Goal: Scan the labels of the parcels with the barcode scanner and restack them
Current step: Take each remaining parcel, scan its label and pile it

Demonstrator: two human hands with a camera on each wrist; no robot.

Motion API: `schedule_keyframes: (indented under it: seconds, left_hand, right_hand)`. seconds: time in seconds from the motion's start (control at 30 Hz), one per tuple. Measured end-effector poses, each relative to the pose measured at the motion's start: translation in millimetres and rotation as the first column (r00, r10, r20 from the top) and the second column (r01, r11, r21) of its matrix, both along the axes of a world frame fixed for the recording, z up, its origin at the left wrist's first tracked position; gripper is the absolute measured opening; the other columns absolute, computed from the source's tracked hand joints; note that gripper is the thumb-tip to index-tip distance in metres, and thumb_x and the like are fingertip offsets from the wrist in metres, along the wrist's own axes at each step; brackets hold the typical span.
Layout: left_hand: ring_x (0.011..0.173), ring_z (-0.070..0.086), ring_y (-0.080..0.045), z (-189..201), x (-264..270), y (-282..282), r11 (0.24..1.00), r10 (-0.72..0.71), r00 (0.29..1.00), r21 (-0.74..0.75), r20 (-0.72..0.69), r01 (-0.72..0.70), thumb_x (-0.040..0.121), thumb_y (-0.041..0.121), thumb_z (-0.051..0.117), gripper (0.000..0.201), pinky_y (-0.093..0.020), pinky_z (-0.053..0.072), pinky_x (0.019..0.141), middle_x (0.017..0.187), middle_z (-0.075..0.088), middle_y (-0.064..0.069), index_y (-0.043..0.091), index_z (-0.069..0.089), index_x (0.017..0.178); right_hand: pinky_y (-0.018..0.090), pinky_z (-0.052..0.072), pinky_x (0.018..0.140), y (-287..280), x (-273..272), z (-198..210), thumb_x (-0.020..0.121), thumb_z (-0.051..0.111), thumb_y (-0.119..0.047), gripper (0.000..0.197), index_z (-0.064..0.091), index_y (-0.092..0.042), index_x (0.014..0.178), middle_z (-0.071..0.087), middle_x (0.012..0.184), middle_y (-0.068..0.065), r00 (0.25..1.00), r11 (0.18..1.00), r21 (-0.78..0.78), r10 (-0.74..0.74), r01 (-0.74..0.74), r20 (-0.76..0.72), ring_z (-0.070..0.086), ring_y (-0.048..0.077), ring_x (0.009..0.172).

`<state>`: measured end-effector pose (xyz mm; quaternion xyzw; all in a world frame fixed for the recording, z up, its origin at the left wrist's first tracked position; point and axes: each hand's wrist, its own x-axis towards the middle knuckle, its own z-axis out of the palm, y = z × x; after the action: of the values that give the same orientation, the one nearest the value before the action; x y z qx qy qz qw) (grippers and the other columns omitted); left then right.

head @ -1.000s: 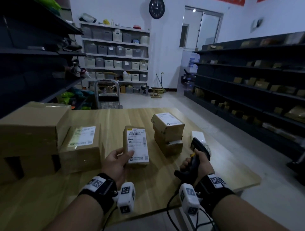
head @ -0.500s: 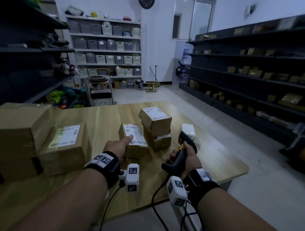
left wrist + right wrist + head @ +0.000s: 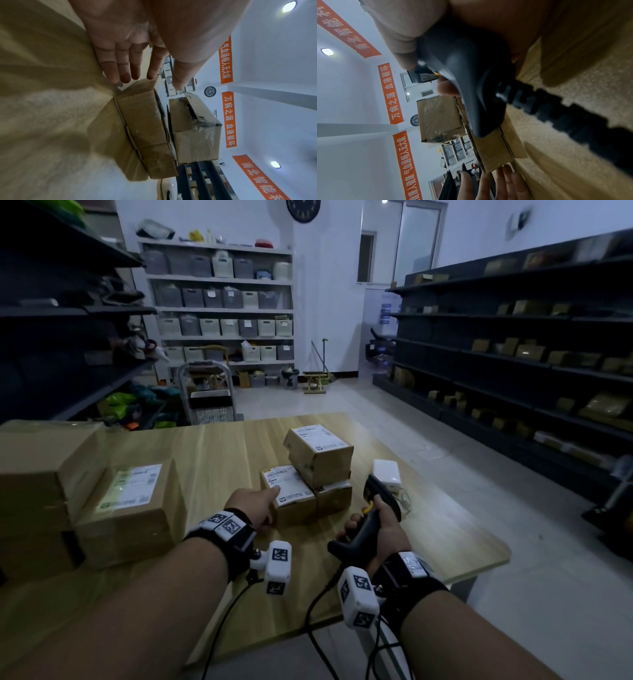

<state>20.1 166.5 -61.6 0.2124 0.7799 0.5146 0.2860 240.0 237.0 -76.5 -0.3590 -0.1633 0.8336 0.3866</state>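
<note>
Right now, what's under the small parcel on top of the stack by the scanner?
The top parcel sits skewed on a lower parcel resting on the table. Only the lower one's near side and a label strip show; the rest is covered.

head: above, facing forward-down over counter | wrists: close, low along counter, rolled sideways | shared: stacked parcels

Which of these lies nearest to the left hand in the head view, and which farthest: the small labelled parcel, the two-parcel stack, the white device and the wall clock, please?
From the left hand:
1. Small labelled parcel, at its fingertips.
2. Two-parcel stack, just beyond, to the right.
3. White device, near the table's right edge.
4. Wall clock, on the far wall.
</note>
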Motion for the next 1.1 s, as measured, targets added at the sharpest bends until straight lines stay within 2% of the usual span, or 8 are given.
schedule_keyframes:
  seconds: [0.07, 0.2, 0.37, 0.57, 0.77, 0.93, 1.0, 1.1]
  left_hand:
    - [0.085, 0.072, -0.036, 4, 1, -7, 0.999, 0.026, 0.999, 0.029, -0.041, -0.025, 0.102, 0.037, 0.077, 0.033, -0.051, 0.066, 0.090, 0.086, 0.071, -0.014, 0.006, 0.071, 0.091]
    - [0.109, 0.067, -0.026, 25, -8, -29, 0.997, 0.069, 0.952, 0.040, -0.298, -0.059, 0.098, 0.042, 0.079, 0.043, -0.040, 0.055, 0.097, 0.121, 0.068, -0.003, 0.015, 0.067, 0.130]
    - [0.126, 0.067, -0.033, 58, -46, -59, 0.986, 0.123, 0.846, -0.032, -0.520, -0.163, 0.096, 0.051, 0.078, 0.060, -0.041, 0.054, 0.102, 0.147, 0.067, -0.008, 0.018, 0.063, 0.143]
    - [0.136, 0.062, -0.038, 51, -83, -93, 0.854, -0.123, 0.751, -0.454, -0.649, -0.252, 0.093, 0.062, 0.072, 0.086, -0.048, 0.055, 0.109, 0.151, 0.064, -0.015, 0.013, 0.047, 0.160]
    - [0.103, 0.071, -0.030, 49, -74, -103, 0.757, -0.301, 0.634, -0.583, -0.712, -0.295, 0.081, 0.052, 0.069, 0.051, -0.043, 0.063, 0.093, 0.112, 0.071, -0.006, 0.017, 0.067, 0.117]
    - [0.121, 0.066, -0.029, 54, -35, -88, 0.713, -0.488, 0.521, -0.664, -0.700, -0.225, 0.089, 0.074, 0.064, 0.062, -0.043, 0.057, 0.102, 0.131, 0.070, -0.006, 0.023, 0.070, 0.122]
    - [0.126, 0.065, -0.028, 57, -21, -83, 0.722, -0.516, 0.528, -0.674, -0.675, -0.156, 0.087, 0.086, 0.057, 0.074, -0.047, 0.054, 0.107, 0.135, 0.070, -0.003, 0.024, 0.073, 0.125]
    - [0.134, 0.062, -0.028, 68, -15, -84, 0.818, -0.383, 0.632, -0.565, -0.673, -0.105, 0.088, 0.088, 0.055, 0.084, -0.050, 0.050, 0.114, 0.149, 0.066, -0.001, 0.028, 0.064, 0.146]
  right_hand:
    - [0.033, 0.040, 0.062, 0, 0, 1, 0.100, 0.066, -0.050, 0.042, 0.053, -0.015, 0.082, 0.051, 0.058, 0.003, 1.000, 1.000, -0.001, -0.001, 0.001, -0.012, 0.049, 0.020, 0.048]
    - [0.035, 0.040, 0.064, -5, 4, 4, 0.101, 0.064, -0.049, 0.044, 0.052, -0.014, 0.079, 0.050, 0.058, 0.003, 0.999, 1.000, 0.009, 0.020, -0.019, -0.030, 0.048, 0.021, 0.048]
    - [0.035, 0.042, 0.063, -6, 0, 3, 0.100, 0.066, -0.050, 0.041, 0.053, -0.016, 0.080, 0.049, 0.058, 0.002, 1.000, 1.000, 0.020, 0.013, -0.013, 0.017, 0.046, 0.021, 0.054]
    - [0.037, 0.046, 0.057, -8, 0, 5, 0.099, 0.068, -0.051, 0.043, 0.058, -0.017, 0.075, 0.052, 0.049, 0.003, 0.990, 0.998, 0.043, 0.029, -0.035, 0.136, 0.050, 0.022, 0.046]
    - [0.036, 0.051, 0.053, -2, -1, 0, 0.097, 0.071, -0.049, 0.041, 0.059, -0.017, 0.075, 0.054, 0.049, 0.002, 0.990, 0.998, 0.050, 0.025, -0.032, 0.140, 0.051, 0.023, 0.056]
    - [0.043, 0.052, 0.061, 10, -3, -15, 0.088, 0.080, -0.053, 0.041, 0.067, -0.015, 0.078, 0.062, 0.055, 0.005, 0.980, 0.995, 0.097, 0.014, -0.034, 0.201, 0.058, 0.026, 0.051]
    - [0.043, 0.053, 0.061, 12, -3, -18, 0.087, 0.080, -0.052, 0.041, 0.067, -0.016, 0.075, 0.062, 0.056, 0.006, 0.976, 0.994, 0.105, 0.006, -0.029, 0.216, 0.059, 0.027, 0.054]
    - [0.042, 0.055, 0.060, 13, -3, -23, 0.084, 0.081, -0.053, 0.045, 0.066, -0.016, 0.065, 0.061, 0.060, 0.007, 0.978, 0.992, 0.125, -0.003, -0.023, 0.210, 0.059, 0.027, 0.053]
